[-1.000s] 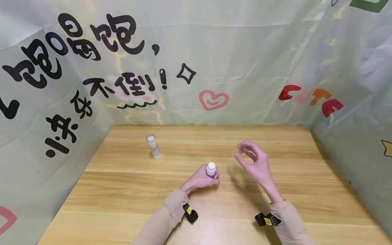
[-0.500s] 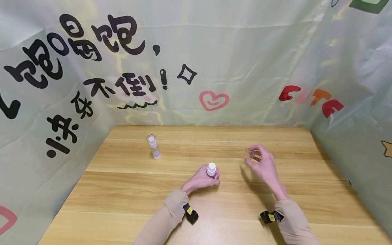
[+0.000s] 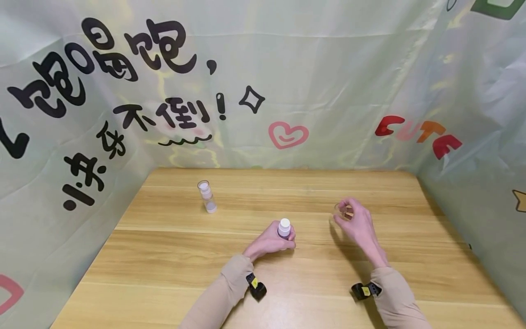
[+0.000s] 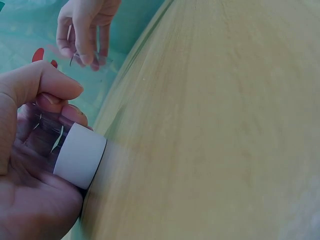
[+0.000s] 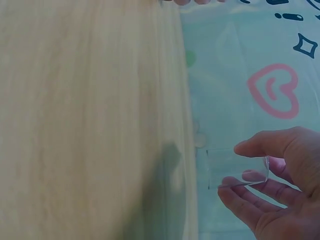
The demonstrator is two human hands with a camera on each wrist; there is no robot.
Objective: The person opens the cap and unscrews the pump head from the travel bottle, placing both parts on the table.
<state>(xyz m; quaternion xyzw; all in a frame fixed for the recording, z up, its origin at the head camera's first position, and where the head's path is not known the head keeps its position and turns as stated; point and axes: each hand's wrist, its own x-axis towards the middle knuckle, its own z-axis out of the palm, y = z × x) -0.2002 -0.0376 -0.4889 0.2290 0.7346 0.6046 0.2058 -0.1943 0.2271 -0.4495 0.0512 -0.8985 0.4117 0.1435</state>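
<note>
In the head view my left hand (image 3: 268, 239) grips a small bottle with a white top (image 3: 284, 225), held upright at the middle of the table. The left wrist view shows the fingers curled round its clear body, with the white base (image 4: 81, 156) close to the wood. My right hand (image 3: 359, 225), off to the right, pinches a clear cap between thumb and fingers. The transparent cap (image 5: 231, 169) shows best in the right wrist view, hard to make out against the curtain. Whether it touches the tabletop I cannot tell.
A second small clear and white bottle (image 3: 207, 197), a clear cap over its top, stands at the back left of the wooden table (image 3: 164, 256). A printed curtain (image 3: 328, 82) closes off the back and both sides.
My right hand has shifted right and slightly nearer with the clear cap, slowing in the last half second. The left hand and its bottle stay in place.
</note>
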